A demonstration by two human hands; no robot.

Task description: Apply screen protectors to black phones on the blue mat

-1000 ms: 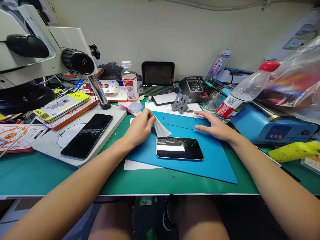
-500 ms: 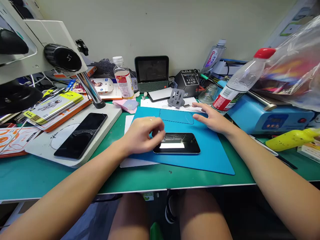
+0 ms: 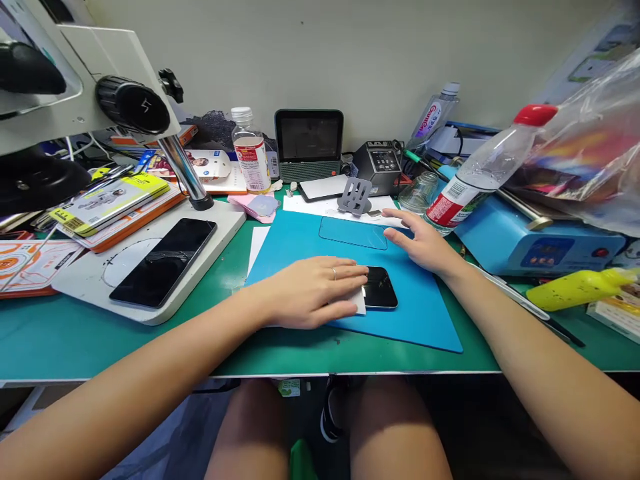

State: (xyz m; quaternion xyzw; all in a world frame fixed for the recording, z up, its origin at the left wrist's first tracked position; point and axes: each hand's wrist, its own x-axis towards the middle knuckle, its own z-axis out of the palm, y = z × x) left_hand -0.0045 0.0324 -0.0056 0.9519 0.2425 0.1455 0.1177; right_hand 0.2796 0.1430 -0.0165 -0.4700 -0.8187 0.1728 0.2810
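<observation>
The phone on the plain blue mat is black (the wipe is white). The bench top is green.

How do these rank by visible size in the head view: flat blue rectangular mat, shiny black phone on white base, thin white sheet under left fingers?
1. Blue mat
2. Black phone
3. White sheet, partly hidden

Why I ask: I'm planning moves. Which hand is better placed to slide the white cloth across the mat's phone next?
Likely left: the left hand lies palm-down on the white cloth over the phone, while the right hand is open and off both.
</observation>
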